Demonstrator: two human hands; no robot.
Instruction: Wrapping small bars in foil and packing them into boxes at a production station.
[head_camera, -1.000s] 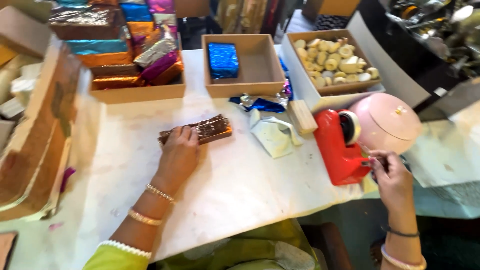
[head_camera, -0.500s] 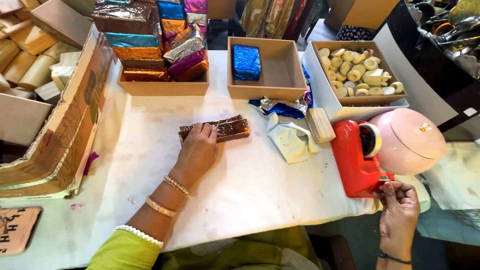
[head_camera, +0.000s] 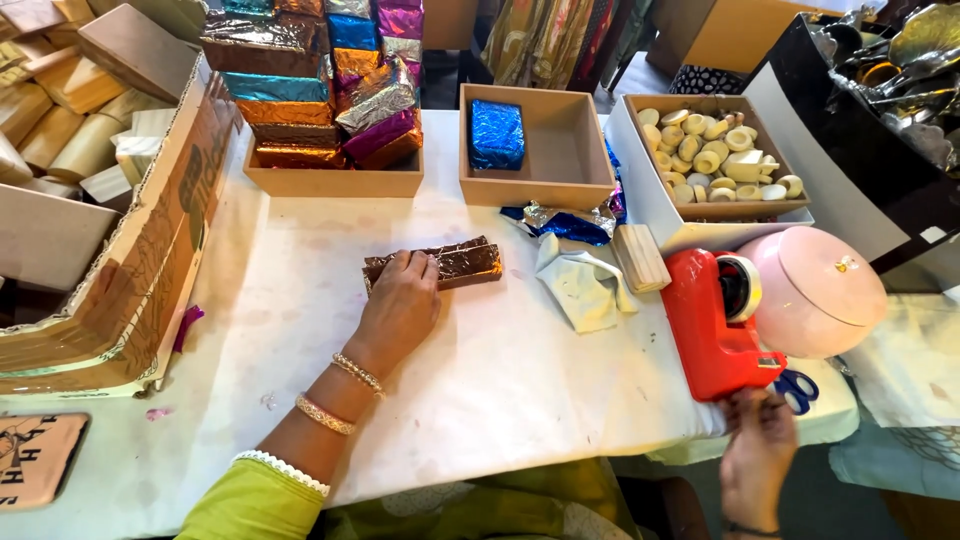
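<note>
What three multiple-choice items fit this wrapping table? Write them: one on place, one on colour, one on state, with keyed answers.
1. Where does the left hand rest?
A. on the brown foil-wrapped bar
B. in the tray of round pieces
C. on the pink lidded pot

2. What colour is the single packet in the middle box?
A. gold
B. blue
C. green

3. How is the right hand placed?
A. flat on the white cloth
B. lifting the wooden block
C. at the base of the red tape dispenser

Answers: 1 A, fingers lie over the bar; 2 B, its foil is shiny blue; 3 C, fingers reach the dispenser's lower edge.
</note>
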